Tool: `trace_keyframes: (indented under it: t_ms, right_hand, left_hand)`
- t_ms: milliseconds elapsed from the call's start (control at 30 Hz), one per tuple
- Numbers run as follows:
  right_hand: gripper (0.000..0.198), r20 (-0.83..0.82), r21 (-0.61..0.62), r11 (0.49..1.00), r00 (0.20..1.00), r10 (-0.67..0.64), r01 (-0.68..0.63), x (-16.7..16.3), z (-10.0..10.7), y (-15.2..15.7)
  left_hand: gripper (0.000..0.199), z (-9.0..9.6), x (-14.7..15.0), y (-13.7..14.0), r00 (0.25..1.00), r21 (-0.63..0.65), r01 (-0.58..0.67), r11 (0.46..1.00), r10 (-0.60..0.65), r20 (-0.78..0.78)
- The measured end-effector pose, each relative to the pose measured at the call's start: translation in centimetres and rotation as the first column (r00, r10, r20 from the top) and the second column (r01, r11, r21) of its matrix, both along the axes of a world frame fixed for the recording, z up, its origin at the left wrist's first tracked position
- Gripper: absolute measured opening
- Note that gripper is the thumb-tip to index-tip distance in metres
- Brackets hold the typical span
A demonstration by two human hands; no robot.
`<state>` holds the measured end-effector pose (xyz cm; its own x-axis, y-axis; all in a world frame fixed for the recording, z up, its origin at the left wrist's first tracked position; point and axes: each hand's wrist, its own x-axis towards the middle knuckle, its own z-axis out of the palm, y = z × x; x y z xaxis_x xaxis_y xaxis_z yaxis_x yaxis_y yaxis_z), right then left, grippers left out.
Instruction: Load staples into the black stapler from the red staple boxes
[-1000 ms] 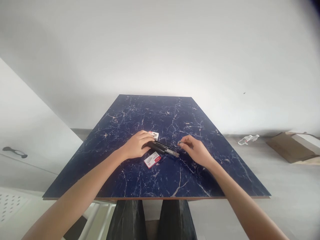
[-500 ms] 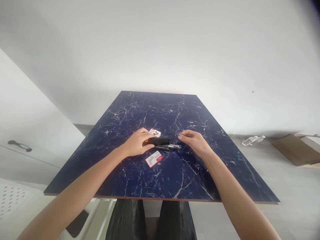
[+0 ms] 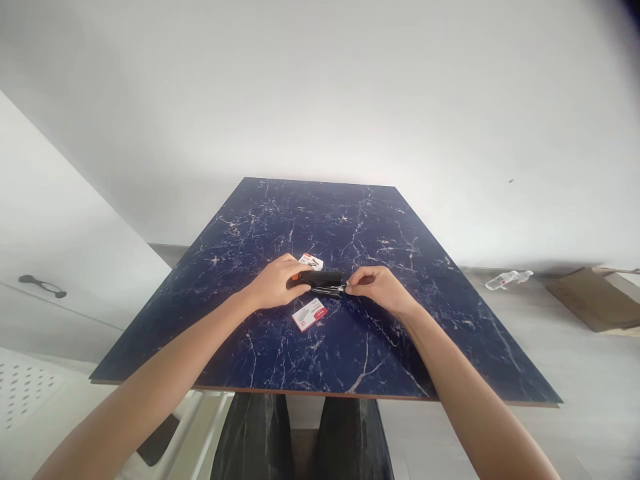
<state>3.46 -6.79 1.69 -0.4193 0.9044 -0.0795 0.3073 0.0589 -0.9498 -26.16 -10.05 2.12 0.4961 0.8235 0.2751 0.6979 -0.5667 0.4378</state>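
A black stapler with an orange mark (image 3: 325, 279) lies on its side on the dark blue table, its metal magazine showing along the near side. My left hand (image 3: 277, 283) is closed round its left end, thumb on the near side and fingers on the far side. At the stapler's right end, my right hand (image 3: 377, 287) pinches a small pale piece, seemingly a strip of staples (image 3: 346, 285), against the magazine's tip; the fingertips hide most of it. A white and red staple box (image 3: 309, 315) lies just in front, and another small white box (image 3: 311, 261) sits behind, partly covered.
The blue marble-patterned table (image 3: 320, 220) has its far edge by a white wall. To the right on the floor are a clear plastic bottle (image 3: 503, 280) and a cardboard box (image 3: 583, 299). A white cabinet with a dark handle (image 3: 43, 287) stands at left.
My right hand has moved left and slightly down, bringing the small piece from beside the stapler to the magazine's end. My left hand keeps its hold on the stapler.
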Motion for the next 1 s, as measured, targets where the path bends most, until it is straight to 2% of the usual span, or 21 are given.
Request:
trace_keyframes:
  t_ms: [167,433,700,1000]
  right_hand:
    - [0.027,0.098,0.124,0.991,0.995,0.033,-0.045,-0.6,0.9,-0.6]
    - [0.022,0.236,0.273,0.957,0.971,0.029,-0.095,-0.7,1.0,-1.1]
    - [0.064,0.267,0.333,0.937,0.964,0.017,-0.109,-0.8,1.0,-1.4]
    - [0.064,0.298,0.359,0.926,0.954,0.001,-0.113,-0.9,1.2,-1.7]
  left_hand:
    - [0.042,0.0,0.0,0.0,1.0,0.006,0.007,1.0,-0.007,-0.004]
    - [0.04,0.1,0.0,0.0,1.0,0.001,0.018,1.0,-0.018,-0.02]
    - [0.043,-0.2,-0.2,0.0,1.0,-0.001,-0.006,1.0,0.006,-0.03]
    - [0.042,-0.1,-0.1,-0.1,0.999,-0.012,-0.014,1.0,0.013,-0.05]
